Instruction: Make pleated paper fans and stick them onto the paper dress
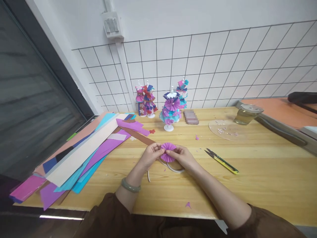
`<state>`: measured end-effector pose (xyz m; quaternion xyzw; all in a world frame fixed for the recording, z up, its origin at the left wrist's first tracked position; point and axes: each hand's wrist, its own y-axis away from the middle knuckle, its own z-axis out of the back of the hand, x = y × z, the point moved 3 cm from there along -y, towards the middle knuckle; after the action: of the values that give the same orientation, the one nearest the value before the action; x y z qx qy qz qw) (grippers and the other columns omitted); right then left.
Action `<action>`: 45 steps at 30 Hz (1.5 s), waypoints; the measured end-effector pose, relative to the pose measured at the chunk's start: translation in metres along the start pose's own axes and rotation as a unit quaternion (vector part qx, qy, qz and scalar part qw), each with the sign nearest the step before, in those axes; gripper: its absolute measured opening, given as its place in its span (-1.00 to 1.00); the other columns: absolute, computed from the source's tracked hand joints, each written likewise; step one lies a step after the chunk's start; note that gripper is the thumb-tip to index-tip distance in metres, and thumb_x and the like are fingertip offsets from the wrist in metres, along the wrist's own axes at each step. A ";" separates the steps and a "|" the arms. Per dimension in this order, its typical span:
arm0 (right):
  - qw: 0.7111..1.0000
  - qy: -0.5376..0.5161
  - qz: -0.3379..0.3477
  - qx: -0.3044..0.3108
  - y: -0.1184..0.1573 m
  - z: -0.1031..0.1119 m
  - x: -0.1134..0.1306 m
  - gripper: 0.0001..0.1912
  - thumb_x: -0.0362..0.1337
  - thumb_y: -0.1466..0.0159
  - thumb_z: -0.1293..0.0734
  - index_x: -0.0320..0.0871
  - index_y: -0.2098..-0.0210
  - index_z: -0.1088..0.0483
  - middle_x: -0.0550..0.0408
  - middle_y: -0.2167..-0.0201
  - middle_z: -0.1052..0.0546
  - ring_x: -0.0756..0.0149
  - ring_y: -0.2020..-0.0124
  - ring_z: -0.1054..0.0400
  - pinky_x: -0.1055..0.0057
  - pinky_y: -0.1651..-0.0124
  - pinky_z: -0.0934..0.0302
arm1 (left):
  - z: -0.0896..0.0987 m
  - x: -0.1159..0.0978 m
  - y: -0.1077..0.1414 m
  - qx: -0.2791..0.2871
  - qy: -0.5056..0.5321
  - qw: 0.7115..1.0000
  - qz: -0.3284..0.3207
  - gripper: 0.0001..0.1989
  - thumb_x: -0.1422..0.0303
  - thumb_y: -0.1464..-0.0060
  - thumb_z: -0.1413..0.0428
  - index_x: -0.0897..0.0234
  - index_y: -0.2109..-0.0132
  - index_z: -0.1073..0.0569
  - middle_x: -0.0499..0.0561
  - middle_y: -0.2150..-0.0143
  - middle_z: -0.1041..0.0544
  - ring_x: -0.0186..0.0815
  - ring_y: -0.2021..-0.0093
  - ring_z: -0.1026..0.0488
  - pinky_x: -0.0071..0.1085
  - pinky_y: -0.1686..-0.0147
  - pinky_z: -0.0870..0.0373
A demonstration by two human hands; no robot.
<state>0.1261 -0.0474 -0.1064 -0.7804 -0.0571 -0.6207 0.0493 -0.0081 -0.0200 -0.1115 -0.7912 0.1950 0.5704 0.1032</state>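
Observation:
A round, pleated purple paper rosette (pixel 168 156) is held upright between my two hands, just above the table. My left hand (pixel 151 154) pinches its left edge and centre with thumb and fingers. On the other side, my right hand (pixel 183 157) grips it the same way, thumb near the middle. Under the hands lies a roll of thin white tape (pixel 176 171), partly hidden by them, with a loose end to the left. Yellow-handled thread snips (pixel 221 161) rest to the right. Beyond the rosette stands a white dress-form stand (pixel 168 128) decorated with purple and blue paper.
Coloured paper strips (pixel 81 152) spread over the table's left side. Other decorated stands (pixel 148 102) are by the tiled wall. At right are a clear dish (pixel 224 129) of small gems, a cup of liquid (pixel 247 115) and an orange surface (pixel 277 114). Purple scraps (pixel 188 205) lie about.

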 end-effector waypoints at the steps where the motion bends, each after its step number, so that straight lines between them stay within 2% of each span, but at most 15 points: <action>1: 1.000 -0.001 0.001 0.002 0.000 0.001 -0.001 -0.62 -0.09 0.04 -0.42 -0.18 0.28 -0.46 0.00 0.31 -0.55 0.21 0.29 -0.41 0.25 0.12 -0.23 | 0.000 0.000 0.000 0.000 -0.001 1.000 -0.002 -0.65 0.34 0.19 -0.24 0.36 0.21 -0.37 0.03 0.31 -0.47 -0.40 0.34 -0.42 -0.45 0.29 -0.34; 4: 1.000 -0.002 0.015 -0.003 -0.001 0.003 -0.001 -0.61 -0.09 0.01 -0.40 -0.19 0.24 -0.45 -0.01 0.29 -0.54 0.19 0.26 -0.41 0.25 0.11 -0.24 | -0.002 -0.001 0.002 0.014 -0.009 1.000 -0.006 -0.53 0.34 0.18 -0.24 0.32 0.08 -0.32 0.08 0.22 -0.47 -0.33 0.25 -0.43 -0.38 0.23 -0.34; 7: 1.000 -0.005 0.020 0.002 -0.001 0.003 0.000 -0.60 -0.09 -0.01 -0.40 -0.19 0.21 -0.44 -0.02 0.29 -0.54 0.16 0.22 -0.40 0.23 0.10 -0.24 | -0.004 0.000 0.002 0.030 -0.024 0.999 -0.010 -0.48 0.37 0.20 -0.25 0.33 0.04 -0.30 0.12 0.19 -0.47 -0.29 0.20 -0.43 -0.36 0.18 -0.32; 15: 0.999 -0.033 0.006 0.007 0.001 0.000 0.004 -0.59 -0.05 -0.01 -0.39 -0.15 0.22 -0.45 0.00 0.26 -0.54 0.17 0.20 -0.40 0.25 0.07 -0.22 | 0.000 -0.001 0.000 -0.002 -0.033 0.999 -0.031 -0.51 0.40 0.23 -0.25 0.35 0.08 -0.34 -0.01 0.41 -0.46 -0.40 0.39 -0.41 -0.46 0.30 -0.30; 19: 0.999 -0.042 -0.015 -0.003 0.001 0.003 -0.001 -0.59 -0.02 -0.07 -0.33 -0.19 0.20 -0.44 -0.02 0.30 -0.55 0.20 0.28 -0.42 0.27 0.14 -0.24 | 0.000 -0.003 0.000 -0.015 -0.041 0.998 -0.039 -0.52 0.40 0.23 -0.25 0.36 0.10 -0.34 -0.02 0.41 -0.46 -0.41 0.41 -0.40 -0.48 0.33 -0.29; 27: 1.000 -0.013 -0.027 0.005 -0.002 0.003 -0.007 -0.65 -0.08 0.01 -0.40 -0.20 0.32 -0.49 0.00 0.33 -0.56 0.22 0.30 -0.42 0.31 0.18 -0.24 | 0.000 -0.003 0.000 -0.017 -0.042 0.998 -0.052 -0.49 0.37 0.20 -0.24 0.35 0.04 -0.32 0.05 0.30 -0.48 -0.35 0.29 -0.42 -0.44 0.24 -0.31; 32: 0.999 -0.029 -0.021 0.003 -0.001 0.002 -0.004 -0.60 -0.06 0.05 -0.42 -0.18 0.29 -0.49 0.01 0.33 -0.56 0.21 0.28 -0.41 0.30 0.16 -0.23 | 0.003 -0.003 -0.001 -0.034 -0.035 0.998 -0.047 -0.49 0.33 0.18 -0.22 0.34 0.03 -0.32 0.03 0.33 -0.48 -0.37 0.33 -0.42 -0.44 0.27 -0.32; 37: 0.998 -0.050 -0.023 0.003 0.000 0.001 -0.001 -0.65 -0.09 0.04 -0.42 -0.17 0.31 -0.50 0.03 0.33 -0.56 0.23 0.28 -0.40 0.33 0.16 -0.22 | 0.005 -0.004 -0.001 -0.042 -0.024 0.997 -0.053 -0.48 0.32 0.15 -0.21 0.32 0.00 -0.28 0.00 0.35 -0.44 -0.39 0.36 -0.41 -0.44 0.30 -0.34; 42: 0.998 -0.031 -0.007 -0.047 -0.001 0.007 0.000 -0.71 -0.11 0.00 -0.40 -0.19 0.38 -0.49 0.08 0.46 -0.55 0.40 0.51 -0.32 0.46 0.42 -0.15 | 0.008 -0.009 -0.002 -0.061 0.028 0.995 -0.069 -0.52 0.27 0.07 -0.15 0.30 0.00 -0.23 -0.02 0.37 -0.42 -0.40 0.41 -0.41 -0.43 0.37 -0.36; 45: 0.997 -0.049 -0.007 -0.064 -0.002 0.010 -0.001 -0.71 -0.11 0.00 -0.40 -0.20 0.38 -0.48 0.10 0.51 -0.53 0.46 0.57 -0.26 0.49 0.49 -0.09 | 0.013 -0.011 -0.003 -0.088 0.024 0.993 -0.076 -0.53 0.23 0.05 -0.12 0.32 0.01 -0.22 0.01 0.38 -0.44 -0.38 0.41 -0.43 -0.45 0.39 -0.35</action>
<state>0.1352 -0.0435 -0.1095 -0.8111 -0.0253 -0.5842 -0.0084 -0.0207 -0.0102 -0.1054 -0.8234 0.0856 0.5564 0.0711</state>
